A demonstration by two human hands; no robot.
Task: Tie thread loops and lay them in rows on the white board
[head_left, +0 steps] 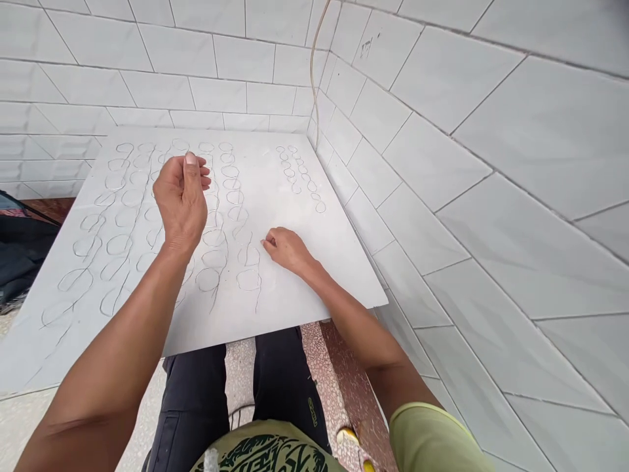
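Observation:
A white board (280,262) lies in front of me, covered with rows of thin dark loops (208,280) that have loose, wavy tails; whether they are thread or fine wire is hard to tell. Above the middle rows, my left hand (181,190) is raised with its thumb up and its fingers curled in. Lower and to the right, my right hand (287,249) is closed in a pinch near the board, beside a loose strand (251,252) in the rightmost long row. Anything between the fingers of either hand is too small to see.
Smaller loops (295,172) form two short rows at the board's far right. Tiled walls (466,164) stand close behind and on the right. A thin cable (313,72) runs down the corner. Dark fabric (19,249) lies at left; my legs (196,400) are below the near edge.

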